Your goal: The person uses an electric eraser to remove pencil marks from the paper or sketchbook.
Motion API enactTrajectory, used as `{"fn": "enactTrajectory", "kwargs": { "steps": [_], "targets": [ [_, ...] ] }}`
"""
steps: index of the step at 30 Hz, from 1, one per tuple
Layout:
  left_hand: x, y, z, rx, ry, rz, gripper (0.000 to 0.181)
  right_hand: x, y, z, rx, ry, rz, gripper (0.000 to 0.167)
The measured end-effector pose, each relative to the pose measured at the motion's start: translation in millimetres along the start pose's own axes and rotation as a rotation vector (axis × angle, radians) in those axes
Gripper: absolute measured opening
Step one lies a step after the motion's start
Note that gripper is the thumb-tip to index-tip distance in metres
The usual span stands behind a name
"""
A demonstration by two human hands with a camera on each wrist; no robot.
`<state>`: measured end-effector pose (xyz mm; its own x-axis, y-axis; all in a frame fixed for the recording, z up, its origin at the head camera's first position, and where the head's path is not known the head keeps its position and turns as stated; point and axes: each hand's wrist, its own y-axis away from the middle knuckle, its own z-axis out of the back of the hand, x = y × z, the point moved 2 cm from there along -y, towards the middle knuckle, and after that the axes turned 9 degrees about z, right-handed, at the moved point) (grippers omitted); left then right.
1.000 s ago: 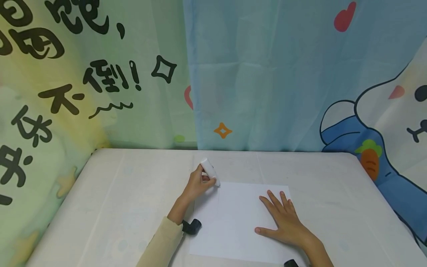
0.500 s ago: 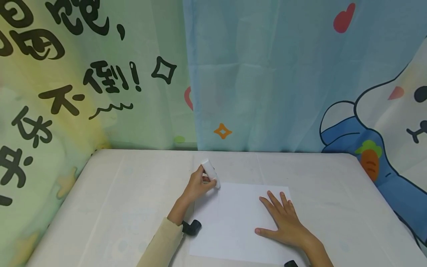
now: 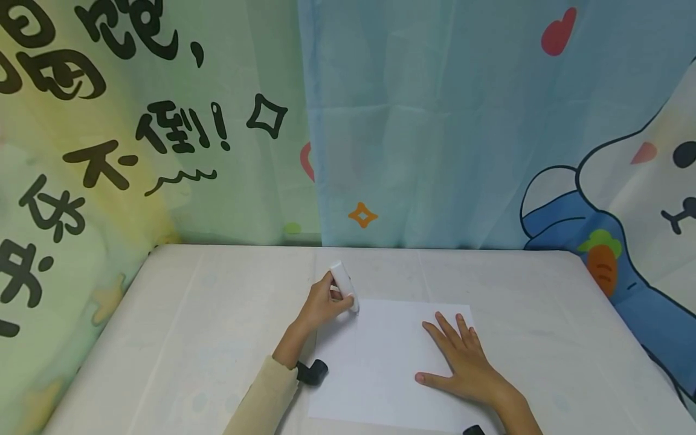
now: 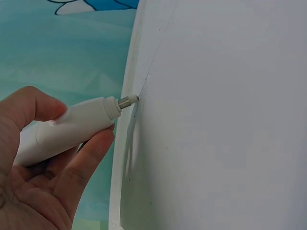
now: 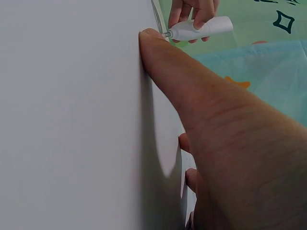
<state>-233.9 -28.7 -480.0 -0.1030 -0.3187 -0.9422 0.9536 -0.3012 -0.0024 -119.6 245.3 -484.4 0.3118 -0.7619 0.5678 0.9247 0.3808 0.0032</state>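
Note:
A white pen-shaped device (image 3: pixel 344 286) with a metal shaft and small pale tip is pinched between the thumb and fingers of the left hand (image 3: pixel 321 305). In the left wrist view the device (image 4: pixel 72 127) points its tip at the edge of a white sheet, with the left hand (image 4: pixel 53 167) curled round its body. The white paper (image 3: pixel 380 356) lies flat on the table. On its right part rests the right hand (image 3: pixel 470 365), fingers spread. The right wrist view shows the right hand (image 5: pixel 216 129) close up, its thumb on the paper (image 5: pixel 72 115).
The white table (image 3: pixel 206 338) reaches back to a patterned cloth backdrop (image 3: pixel 435 121) with large characters and a cartoon figure. A black wrist camera (image 3: pixel 312 371) sits at the left wrist, beside the paper's left edge; another black piece (image 3: pixel 473 430) shows at the bottom.
The left hand and the white device have shifted very slightly toward the near side. The right hand looks unmoved on the paper.

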Motion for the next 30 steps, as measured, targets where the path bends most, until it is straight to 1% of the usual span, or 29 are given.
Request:
{"fn": "enactTrajectory", "kwargs": {
  "steps": [6, 13, 18, 30],
  "targets": [
    [-0.8, 0.1, -0.4, 0.004, 0.007, 0.003, 0.034, -0.5, -0.2, -0.4, 0.000, 0.001, 0.003, 0.096],
    [-1.6, 0.5, 0.1, 0.011, -0.018, 0.002, 0.034, -0.6, -0.2, -0.3, -0.002, -0.003, 0.002, 0.096],
    [-1.7, 0.5, 0.2, 0.020, -0.014, 0.016, 0.035, -1.6, -0.2, -0.9, -0.003, -0.001, 0.003, 0.096],
    [-2.8, 1.4, 0.8, 0.032, -0.033, 0.013, 0.034, -1.8, -0.3, -1.0, -0.001, -0.003, 0.001, 0.096]
  ]
}}
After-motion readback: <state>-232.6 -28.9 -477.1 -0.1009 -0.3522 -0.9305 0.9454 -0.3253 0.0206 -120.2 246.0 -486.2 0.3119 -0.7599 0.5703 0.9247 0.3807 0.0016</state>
